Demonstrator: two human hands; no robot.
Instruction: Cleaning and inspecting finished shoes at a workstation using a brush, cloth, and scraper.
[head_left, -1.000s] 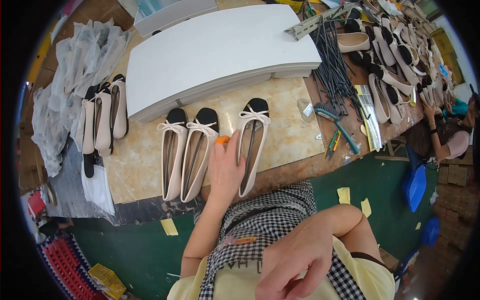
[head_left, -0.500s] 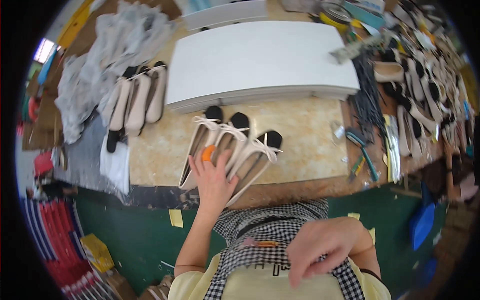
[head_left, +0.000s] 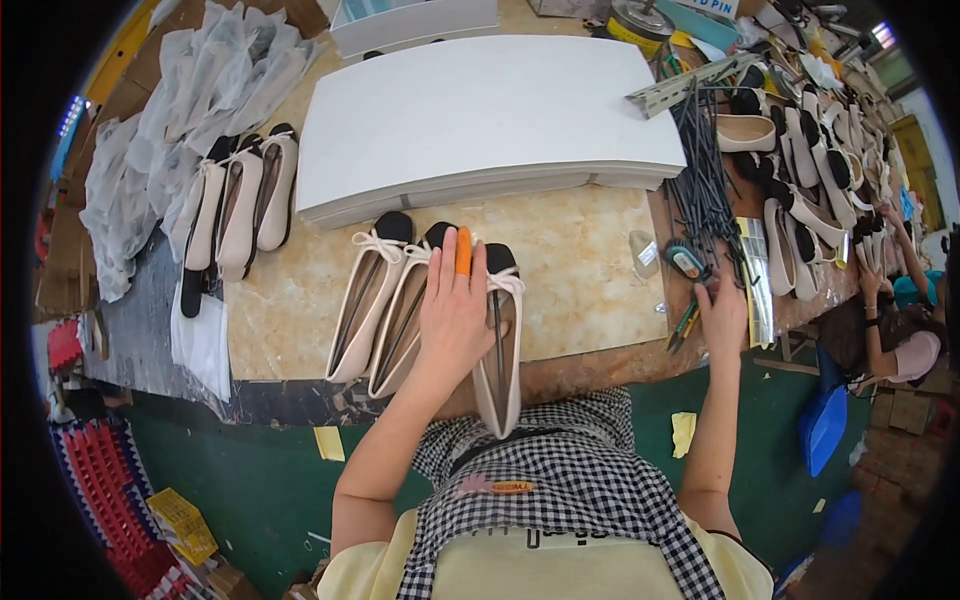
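My left hand [head_left: 455,325], an orange cover on one finger, lies with fingers stretched over the middle of three beige ballet flats with black toes and bows. The left flat [head_left: 365,305] sits beside it, and the middle flat [head_left: 398,340] is partly covered. Next to my thumb is the right flat [head_left: 500,385], its heel past the table's front edge. Dark thin rods show inside the flats. At the right, my right hand [head_left: 725,315] reaches the lower ends of a bundle of black rods [head_left: 705,190], thumb and fingers apart. A teal-and-black tool [head_left: 686,260] lies by its fingertips, partly hidden.
A stack of white board [head_left: 480,115] fills the table's back middle. More flats [head_left: 240,210] and crumpled plastic [head_left: 215,75] are at left. A shoe pile [head_left: 820,170], a metal bar [head_left: 690,85] and clear packets [head_left: 757,290] lie at right. Another person's arm [head_left: 880,330] shows far right.
My right hand has gone from in front of my chest to the black rods. My left hand has shifted slightly right and up. The right flat has turned more upright; the view has shifted.
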